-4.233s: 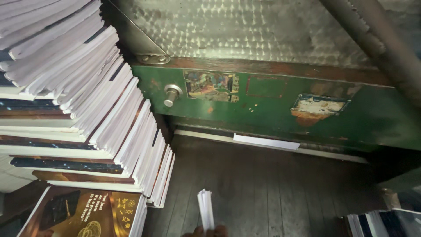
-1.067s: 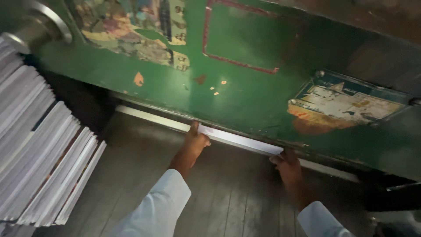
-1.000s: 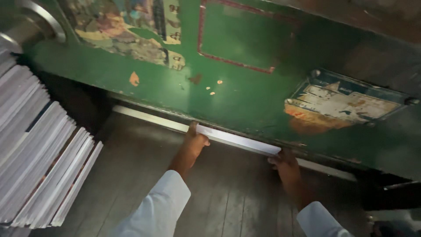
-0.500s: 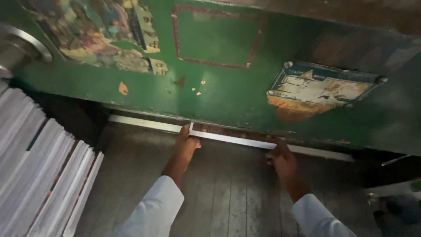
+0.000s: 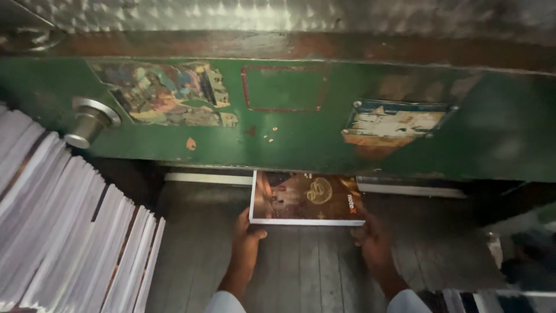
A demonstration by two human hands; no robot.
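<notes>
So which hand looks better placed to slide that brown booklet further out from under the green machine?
Probably the left hand: its thumb hooks over the booklet at the near left corner, giving a firmer hold. The right hand only touches the near right corner from below the edge, more steadying than pulling.

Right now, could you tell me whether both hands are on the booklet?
Yes, the left hand and right hand each grip a near corner of the booklet.

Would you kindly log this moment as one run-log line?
left hand: grips near left corner of brown-covered white-edged booklet stack | right hand: grips near right corner | stack: flat, far end under green metal machine
</notes>
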